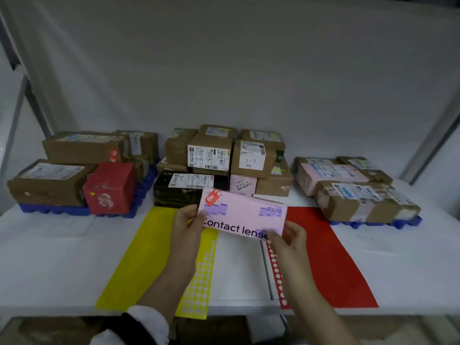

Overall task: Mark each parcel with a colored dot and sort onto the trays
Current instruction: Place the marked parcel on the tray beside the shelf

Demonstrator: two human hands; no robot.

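Note:
A pink parcel (pixel 242 215) printed "Contact lenses" is held above the table's middle. My left hand (pixel 188 221) grips its left end and my right hand (pixel 290 236) pinches its lower right corner. Under the hands lie a yellow dot-sticker sheet (pixel 199 282) and a red dot-sticker sheet (pixel 276 272), both with many dots peeled off. A pile of unsorted parcels (pixel 219 158) stands behind the pink one. The left blue tray (pixel 77 210) holds brown boxes and a red box (pixel 110 186). The right blue tray (pixel 375 223) holds brown and pink parcels.
A wide yellow paper strip (pixel 139 260) lies left of centre and a wide red paper strip (pixel 331 260) lies right of centre on the white table (pixel 49 257). White cloth hangs behind. Metal frame posts stand at both sides.

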